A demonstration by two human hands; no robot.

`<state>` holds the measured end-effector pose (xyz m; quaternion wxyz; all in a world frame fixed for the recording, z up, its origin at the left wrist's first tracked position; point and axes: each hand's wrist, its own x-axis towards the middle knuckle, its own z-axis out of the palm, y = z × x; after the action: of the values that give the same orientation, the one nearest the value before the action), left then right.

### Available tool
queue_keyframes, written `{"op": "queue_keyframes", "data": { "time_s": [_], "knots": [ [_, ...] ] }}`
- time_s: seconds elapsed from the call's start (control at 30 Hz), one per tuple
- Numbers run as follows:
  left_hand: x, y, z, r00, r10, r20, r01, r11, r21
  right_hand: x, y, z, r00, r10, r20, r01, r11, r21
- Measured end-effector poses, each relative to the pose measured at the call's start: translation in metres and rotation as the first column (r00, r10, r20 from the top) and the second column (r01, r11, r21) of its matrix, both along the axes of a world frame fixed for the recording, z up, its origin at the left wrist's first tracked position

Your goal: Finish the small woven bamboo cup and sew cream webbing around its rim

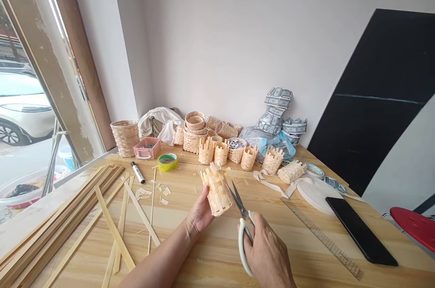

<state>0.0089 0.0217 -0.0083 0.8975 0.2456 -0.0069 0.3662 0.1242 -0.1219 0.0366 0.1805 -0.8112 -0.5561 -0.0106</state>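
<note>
A small woven wood-strip basket [218, 192] is tilted in my left hand [201, 212], whose fingers are wrapped round its lower left side. Loose strip ends stick up along the basket's top rim. My right hand [267, 248] grips a pair of scissors [242, 215] with white handles. Their blades are parted and point up and left, close to the basket's right side; whether they touch it I cannot tell. Behind, more small baskets with upright strip ends, such as one basket [249, 156], stand in a row.
Long wood strips [61, 215] lie on the table's left, near a marker [137, 172], green-yellow tape [167, 161] and a pink box [147, 148]. Cut scraps [165, 195] are scattered mid-table. On the right are a clear ruler [321, 237], a black phone-like slab [360, 230] and a ribbon roll [314, 194].
</note>
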Motion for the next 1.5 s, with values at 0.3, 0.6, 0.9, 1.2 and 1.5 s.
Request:
{"op": "queue_keyframes", "data": {
  "time_s": [0.3, 0.6, 0.9, 1.2, 1.5],
  "knots": [
    [0.0, 0.001, -0.001, 1.0, -0.009, 0.001, 0.009, 1.0, 0.01, -0.007, 0.009, 0.015, 1.0, -0.002, -0.004, 0.002, 0.998, -0.067],
    [-0.001, -0.005, 0.005, 0.998, -0.029, -0.055, 0.033, 0.997, 0.076, -0.004, 0.017, 0.025, 1.0, 0.006, -0.016, -0.007, 0.995, -0.1],
    [-0.002, -0.007, 0.008, 0.997, -0.055, -0.056, 0.061, 0.991, 0.115, 0.001, 0.015, 0.018, 0.998, 0.054, 0.032, -0.051, 0.994, -0.092],
    [-0.001, -0.008, 0.007, 0.997, -0.034, -0.076, 0.042, 0.994, 0.105, 0.002, 0.014, 0.005, 0.992, 0.064, 0.108, -0.067, 0.997, 0.024],
    [-0.005, 0.001, 0.004, 0.997, 0.013, -0.074, -0.005, 0.994, 0.105, 0.016, -0.001, -0.012, 1.0, 0.022, 0.002, -0.022, 0.987, 0.158]
  ]
}}
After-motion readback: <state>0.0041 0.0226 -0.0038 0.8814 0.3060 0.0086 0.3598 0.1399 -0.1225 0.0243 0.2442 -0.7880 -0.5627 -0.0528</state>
